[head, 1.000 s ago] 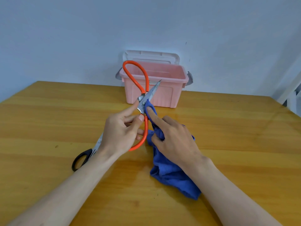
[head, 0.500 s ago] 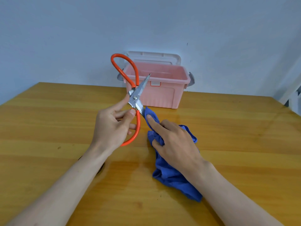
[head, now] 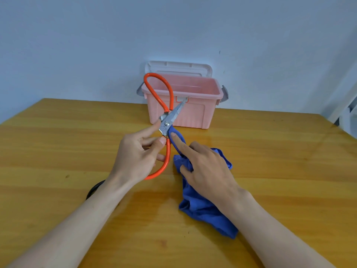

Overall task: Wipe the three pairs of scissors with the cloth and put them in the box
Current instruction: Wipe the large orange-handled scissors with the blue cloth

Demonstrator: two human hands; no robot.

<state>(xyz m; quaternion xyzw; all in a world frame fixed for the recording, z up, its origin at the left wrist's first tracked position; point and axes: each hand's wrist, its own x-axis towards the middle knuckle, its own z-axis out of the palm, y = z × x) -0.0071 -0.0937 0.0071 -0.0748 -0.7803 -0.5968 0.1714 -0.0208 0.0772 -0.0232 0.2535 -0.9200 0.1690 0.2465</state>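
My left hand [head: 138, 156] grips the orange-handled scissors [head: 167, 115] near the pivot, blades spread wide, one blade tip pointing up and right toward the box. My right hand [head: 207, 169] holds the blue cloth [head: 202, 206], its index finger pressing a fold of cloth against the lower blade beside the pivot. The rest of the cloth trails on the table under my right wrist. The open pink box [head: 193, 113] stands behind at the wall, lid tipped back. A black scissor handle [head: 94, 188] peeks out from under my left forearm; the rest of that pair is hidden.
The wooden table [head: 280, 161] runs out to both sides and meets the pale wall just behind the box. A white frame [head: 345, 111] stands past the table's right far corner.
The scissors and my left hand have shifted a little to the right and back in front of the box. My right index finger has slid the cloth up along the blade to the pivot.
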